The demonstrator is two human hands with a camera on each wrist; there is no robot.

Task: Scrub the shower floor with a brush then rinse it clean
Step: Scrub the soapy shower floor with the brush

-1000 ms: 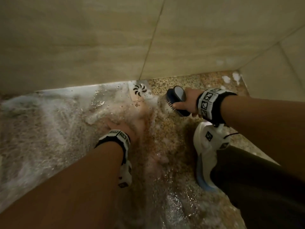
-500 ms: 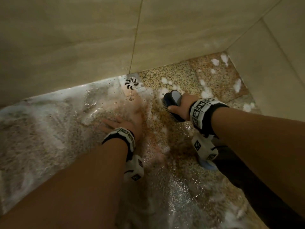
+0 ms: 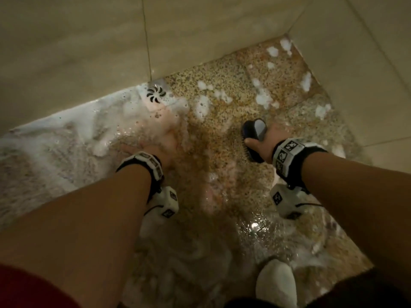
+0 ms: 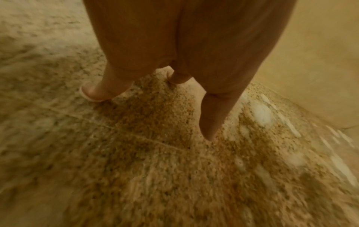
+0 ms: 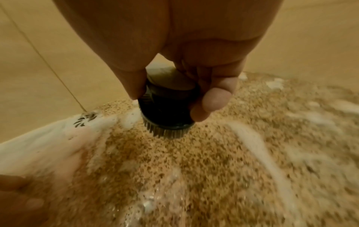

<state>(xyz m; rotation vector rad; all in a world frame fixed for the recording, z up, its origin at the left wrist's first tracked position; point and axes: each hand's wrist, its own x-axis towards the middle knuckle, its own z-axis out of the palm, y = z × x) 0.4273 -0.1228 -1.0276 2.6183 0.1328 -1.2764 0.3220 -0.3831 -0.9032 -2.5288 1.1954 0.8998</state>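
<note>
My right hand [image 3: 259, 142] grips a dark round scrub brush [image 3: 253, 135] and holds its bristles down on the wet speckled shower floor [image 3: 224, 121]. In the right wrist view thumb and fingers curl round the brush [image 5: 167, 106]; its bristles touch the floor [image 5: 194, 161]. My left hand [image 3: 153, 144] lies flat in soapy water, fingers stretched toward the drain [image 3: 156, 94]. The left wrist view shows that hand [image 4: 174, 76] with straight fingers [image 4: 211, 119] pressing on the floor [image 4: 145, 169]. White foam [image 3: 66, 138] covers the floor to the left.
Beige tiled walls [image 3: 200, 30] close the floor at the back and right, meeting in a corner at top right. Foam patches [image 3: 263, 98] dot the floor near that corner. A white shoe [image 3: 275, 283] stands at the bottom edge, with shiny water in front of it.
The right hand has drawn the brush back from beside the drain toward me and rightward. The left hand stays flat in the foam. The head view has tipped down, showing more of the corner.
</note>
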